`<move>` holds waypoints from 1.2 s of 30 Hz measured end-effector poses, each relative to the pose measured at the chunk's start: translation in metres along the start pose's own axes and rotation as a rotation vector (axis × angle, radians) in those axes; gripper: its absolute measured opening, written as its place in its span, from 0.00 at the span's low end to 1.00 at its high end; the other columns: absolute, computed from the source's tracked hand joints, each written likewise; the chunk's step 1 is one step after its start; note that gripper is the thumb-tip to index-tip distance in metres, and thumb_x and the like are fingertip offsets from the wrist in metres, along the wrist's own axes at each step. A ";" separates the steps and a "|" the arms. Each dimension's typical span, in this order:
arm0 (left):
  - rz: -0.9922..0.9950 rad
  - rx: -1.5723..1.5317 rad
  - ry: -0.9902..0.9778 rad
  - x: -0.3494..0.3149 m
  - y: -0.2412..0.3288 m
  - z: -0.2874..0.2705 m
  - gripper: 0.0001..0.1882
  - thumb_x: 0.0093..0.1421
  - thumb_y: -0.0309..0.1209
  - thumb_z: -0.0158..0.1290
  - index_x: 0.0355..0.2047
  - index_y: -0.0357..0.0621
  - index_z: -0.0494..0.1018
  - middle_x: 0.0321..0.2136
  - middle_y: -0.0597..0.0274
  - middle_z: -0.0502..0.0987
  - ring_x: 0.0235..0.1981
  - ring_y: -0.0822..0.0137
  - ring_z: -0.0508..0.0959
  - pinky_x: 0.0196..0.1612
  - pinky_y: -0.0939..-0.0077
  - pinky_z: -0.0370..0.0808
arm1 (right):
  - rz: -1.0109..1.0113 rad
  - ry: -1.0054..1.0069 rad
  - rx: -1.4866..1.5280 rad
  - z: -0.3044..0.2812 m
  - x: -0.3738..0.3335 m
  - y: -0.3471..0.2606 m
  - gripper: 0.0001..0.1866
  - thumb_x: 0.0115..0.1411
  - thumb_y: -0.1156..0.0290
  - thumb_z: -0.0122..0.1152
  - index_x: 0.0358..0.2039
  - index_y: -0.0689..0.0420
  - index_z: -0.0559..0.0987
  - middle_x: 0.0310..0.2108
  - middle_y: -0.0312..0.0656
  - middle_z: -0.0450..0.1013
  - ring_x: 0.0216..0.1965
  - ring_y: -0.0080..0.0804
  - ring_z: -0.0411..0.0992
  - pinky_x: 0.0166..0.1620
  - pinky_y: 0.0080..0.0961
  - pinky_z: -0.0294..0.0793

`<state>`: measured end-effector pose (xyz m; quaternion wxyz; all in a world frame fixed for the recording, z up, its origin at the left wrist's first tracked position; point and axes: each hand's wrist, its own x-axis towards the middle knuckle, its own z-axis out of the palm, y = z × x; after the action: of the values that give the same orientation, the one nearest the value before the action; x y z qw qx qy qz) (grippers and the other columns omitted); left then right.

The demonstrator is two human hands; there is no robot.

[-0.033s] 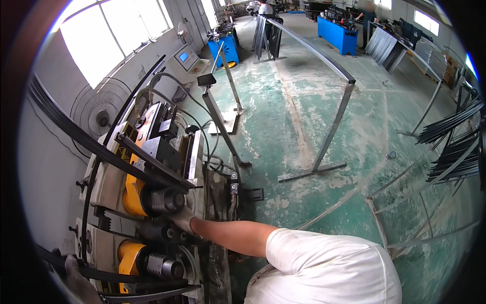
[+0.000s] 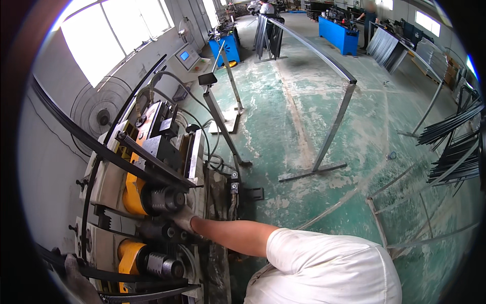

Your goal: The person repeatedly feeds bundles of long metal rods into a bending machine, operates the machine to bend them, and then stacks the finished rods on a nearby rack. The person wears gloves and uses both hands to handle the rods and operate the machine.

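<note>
A roller bending machine [image 2: 152, 172] with yellow housings and dark steel rollers stands at my left. A long curved dark metal bar [image 2: 101, 152] runs through it and arcs down to the lower left. My left hand [image 2: 76, 277], in a grey glove, is closed around the lower end of that bar at the picture's rim. My right hand [image 2: 182, 218], also gloved, reaches across to the gap between the upper roller [image 2: 164, 198] and the lower roller [image 2: 159, 264] and rests against the machine; its fingers are hidden. My bare forearm and white sleeve stretch from the lower right.
A tall metal support stand [image 2: 329, 137] and a slimmer post stand [image 2: 223, 119] rise from the green floor. A control box [image 2: 188, 57] and blue workbenches [image 2: 339, 33] lie farther back. Bundles of dark bars [image 2: 450, 147] are stacked at right. Curved bars [image 2: 344, 202] lie on the floor.
</note>
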<state>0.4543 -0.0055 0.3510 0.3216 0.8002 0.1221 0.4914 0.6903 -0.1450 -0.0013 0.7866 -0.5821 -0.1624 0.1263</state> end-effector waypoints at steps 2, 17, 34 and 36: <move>-0.006 -0.044 -0.016 -0.002 0.001 0.003 0.20 0.67 0.24 0.62 0.58 0.31 0.74 0.39 0.49 0.83 0.36 0.58 0.84 0.41 0.64 0.84 | -0.035 0.010 -0.068 -0.006 0.004 0.007 0.30 0.68 0.60 0.69 0.68 0.59 0.80 0.62 0.50 0.81 0.63 0.40 0.78 0.67 0.36 0.76; -0.105 0.050 -0.040 0.039 -0.101 -0.037 0.27 0.75 0.36 0.58 0.71 0.37 0.73 0.43 0.62 0.77 0.42 0.71 0.79 0.47 0.73 0.78 | -0.042 0.099 -0.033 -0.001 -0.001 -0.001 0.30 0.68 0.62 0.71 0.67 0.60 0.80 0.59 0.49 0.82 0.58 0.38 0.81 0.63 0.35 0.81; -0.115 0.382 -0.060 -0.003 -0.033 -0.054 0.19 0.72 0.41 0.64 0.54 0.39 0.87 0.43 0.57 0.91 0.47 0.63 0.90 0.65 0.59 0.80 | 0.148 -0.011 0.072 -0.001 -0.003 0.016 0.23 0.68 0.64 0.74 0.59 0.61 0.85 0.50 0.42 0.85 0.48 0.31 0.82 0.53 0.35 0.81; -0.122 0.511 -0.152 -0.001 -0.047 -0.081 0.20 0.72 0.43 0.64 0.52 0.40 0.88 0.43 0.56 0.91 0.48 0.62 0.90 0.65 0.59 0.81 | 0.306 0.001 0.168 0.000 -0.014 0.017 0.22 0.67 0.63 0.75 0.56 0.61 0.86 0.47 0.41 0.85 0.45 0.29 0.81 0.50 0.34 0.80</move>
<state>0.3894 0.0619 0.3452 0.1464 0.8811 0.2655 0.3629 0.6778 -0.1456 -0.0188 0.8041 -0.5325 -0.0603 0.2573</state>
